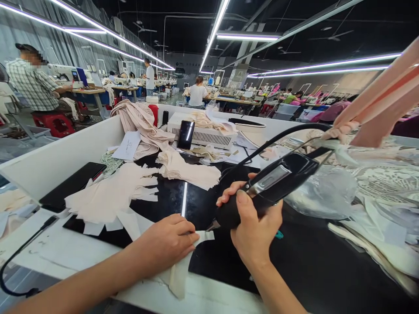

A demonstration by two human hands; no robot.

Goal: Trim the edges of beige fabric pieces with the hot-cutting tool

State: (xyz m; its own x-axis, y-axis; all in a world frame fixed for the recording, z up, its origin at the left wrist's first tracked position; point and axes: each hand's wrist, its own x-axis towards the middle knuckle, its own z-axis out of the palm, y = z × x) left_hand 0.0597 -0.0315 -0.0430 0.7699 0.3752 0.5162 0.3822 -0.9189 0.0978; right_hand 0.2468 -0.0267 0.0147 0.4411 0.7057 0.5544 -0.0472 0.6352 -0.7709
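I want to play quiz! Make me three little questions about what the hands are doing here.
1. True or false: the right hand holds a black corded tool.
2. What does the left hand press down on the table? A) a phone B) a pale fabric strip C) a red stool
3. Fill in: the pile of cut pieces beyond the left hand is ____ in colour.

Key: 1 true; 2 B; 3 pale beige.
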